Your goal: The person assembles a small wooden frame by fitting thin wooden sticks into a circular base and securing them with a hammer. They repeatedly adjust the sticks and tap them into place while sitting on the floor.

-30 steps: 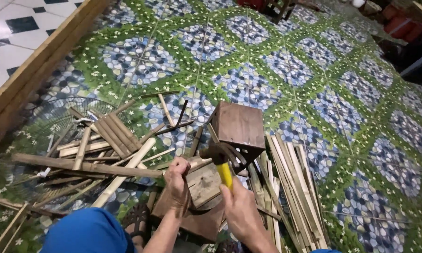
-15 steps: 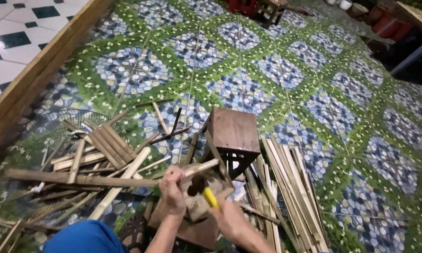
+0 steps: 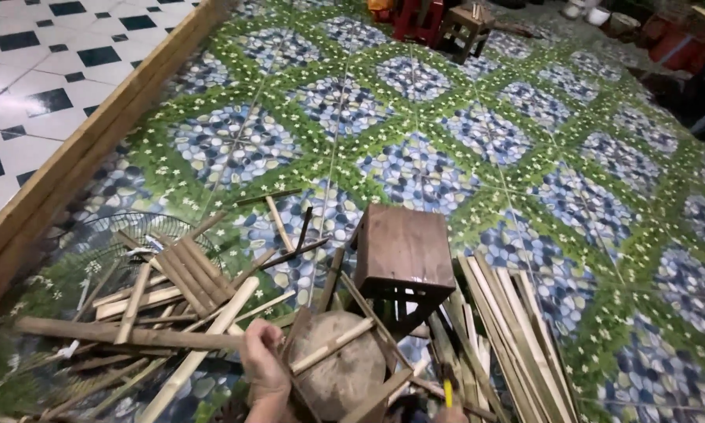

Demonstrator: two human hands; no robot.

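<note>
The left hand (image 3: 262, 364) closes its grip around a light, stiff bamboo strip (image 3: 333, 345), best held near its nine-o'clock end; the right hand's (image 3: 448, 413) grip I cannot tell.

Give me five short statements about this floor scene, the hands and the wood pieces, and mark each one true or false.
1. The left hand grips a thin wooden stick that lies across a round wood block. True.
2. A small dark wooden stool stands upright on the patterned floor. True.
3. The stool is painted bright red. False: it is dark brown.
4. The long slats are stacked on top of the stool. False: they lie on the floor to its right.
5. The right hand is in full view, resting flat on the floor. False: only a bit shows at the bottom edge, by a yellow handle.
</note>
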